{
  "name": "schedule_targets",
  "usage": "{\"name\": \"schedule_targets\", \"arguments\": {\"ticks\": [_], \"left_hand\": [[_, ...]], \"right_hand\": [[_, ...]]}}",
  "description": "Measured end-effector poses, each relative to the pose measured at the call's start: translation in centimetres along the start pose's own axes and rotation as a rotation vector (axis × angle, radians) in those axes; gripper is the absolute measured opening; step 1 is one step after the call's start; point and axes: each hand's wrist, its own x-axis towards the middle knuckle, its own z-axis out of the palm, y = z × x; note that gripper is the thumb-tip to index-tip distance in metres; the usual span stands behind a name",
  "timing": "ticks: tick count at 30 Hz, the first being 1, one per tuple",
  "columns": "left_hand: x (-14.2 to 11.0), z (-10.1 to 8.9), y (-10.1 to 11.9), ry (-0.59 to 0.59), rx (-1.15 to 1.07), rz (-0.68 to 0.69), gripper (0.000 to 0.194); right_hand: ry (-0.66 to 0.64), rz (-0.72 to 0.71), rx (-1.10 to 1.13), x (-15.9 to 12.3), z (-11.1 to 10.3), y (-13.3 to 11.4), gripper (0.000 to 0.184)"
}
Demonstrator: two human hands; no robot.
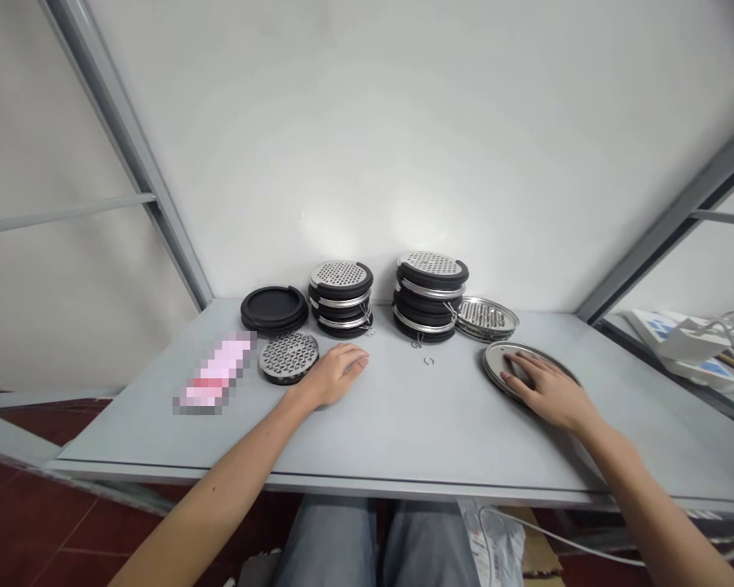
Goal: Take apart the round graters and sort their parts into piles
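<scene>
My left hand [340, 373] rests on the table, fingers loosely bent and apart from the thumb, with nothing visible in it. Just left of it lies a round metal grater disc [289, 356] with raised teeth. My right hand [547, 390] lies with its fingers spread on a stack of round, flat metal discs [500, 357], partly covering them. Behind my hands stand two stacks of black round holders topped with grater discs, a left stack [341, 297] and a taller right stack [431, 295]. Small metal rings hang from their sides, and a loose ring [429, 360] lies on the table.
Black round trays [274, 308] are stacked at the back left, near a blurred pink strip [218, 368]. Slotted metal discs [487, 316] lie at the back right. The grey table [404, 440] meets a white wall, with metal frame posts on both sides.
</scene>
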Motion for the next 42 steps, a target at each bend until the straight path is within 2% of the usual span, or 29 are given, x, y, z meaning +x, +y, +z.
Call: {"name": "schedule_targets", "arguments": {"ticks": [7,11,14,19,22,24,28,31,34,36,39,42], "left_hand": [[0.1,0.2,0.0,-0.004,0.029,-0.011,0.038],[0.2,0.2,0.1,0.002,0.045,-0.008,0.036],[0.2,0.3,0.2,0.003,0.053,-0.005,0.034],[0.4,0.2,0.3,0.020,0.071,-0.024,0.029],[0.5,0.1,0.4,0.041,0.075,-0.030,0.027],[0.5,0.0,0.4,0.053,0.075,-0.025,0.025],[0.4,0.2,0.6,0.099,0.071,0.012,0.023],[0.6,0.0,1.0,0.222,0.102,0.071,0.023],[1.6,-1.4,1.5,0.361,0.243,0.146,0.026],[2.9,-3.2,1.9,0.393,0.362,0.138,0.030],[5.5,-6.4,1.6,0.349,0.510,0.038,0.048],[7.7,-8.8,0.0,0.193,0.574,-0.085,0.072]], "right_hand": [[0.069,-0.099,0.118,0.8,-0.5,-0.6,0.057],[0.282,-0.129,0.201,0.2,-1.5,-1.8,0.047],[0.415,-0.182,0.279,0.2,-2.5,-4.6,0.036],[0.237,-0.407,0.461,3.1,-3.4,-12.1,0.027],[0.249,-0.436,0.572,5.1,-2.6,-15.9,0.026],[0.251,-0.457,0.597,5.8,-1.6,-17.3,0.025],[0.190,-0.501,0.604,5.4,-0.4,-17.3,0.023],[0.175,-0.375,0.658,5.0,-0.3,-16.0,0.024],[0.178,-0.267,0.685,5.2,-0.5,-15.0,0.029],[0.172,-0.250,0.684,5.4,-0.4,-14.8,0.030],[0.152,-0.258,0.671,5.6,-0.1,-14.9,0.028],[0.140,-0.264,0.657,5.6,0.1,-15.0,0.028]]}}
